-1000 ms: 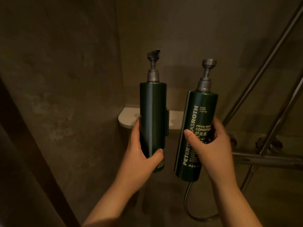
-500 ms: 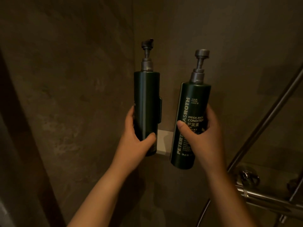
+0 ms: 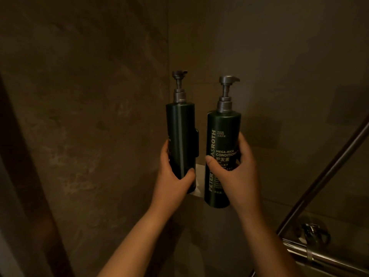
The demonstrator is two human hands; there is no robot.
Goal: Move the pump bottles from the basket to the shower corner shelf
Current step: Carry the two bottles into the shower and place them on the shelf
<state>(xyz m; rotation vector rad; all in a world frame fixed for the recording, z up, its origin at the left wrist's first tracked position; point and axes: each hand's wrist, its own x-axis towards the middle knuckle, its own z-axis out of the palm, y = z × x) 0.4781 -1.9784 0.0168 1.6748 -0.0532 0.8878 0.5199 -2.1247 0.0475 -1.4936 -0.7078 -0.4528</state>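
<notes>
Two dark green pump bottles with grey pumps are held upright in front of the shower corner. My left hand [image 3: 172, 174] grips the lower part of the left pump bottle [image 3: 180, 132], whose label faces away. My right hand [image 3: 236, 172] grips the right pump bottle [image 3: 221, 140], which shows white conditioner lettering. Between the two bottles a small strip of the white corner shelf [image 3: 199, 176] shows; the bottles and hands hide most of it. Whether either bottle's base touches the shelf is hidden. The basket is out of view.
Dark stone-look walls meet in a corner [image 3: 167, 47] behind the bottles. A slanted metal bar [image 3: 323, 176] and a chrome shower mixer [image 3: 311, 244] sit at the lower right. A dark vertical edge [image 3: 24, 176] runs down the left side.
Both hands have carried the bottles forward to the corner shelf, which is now almost fully covered. The right bottle has turned upright and its spout now points right.
</notes>
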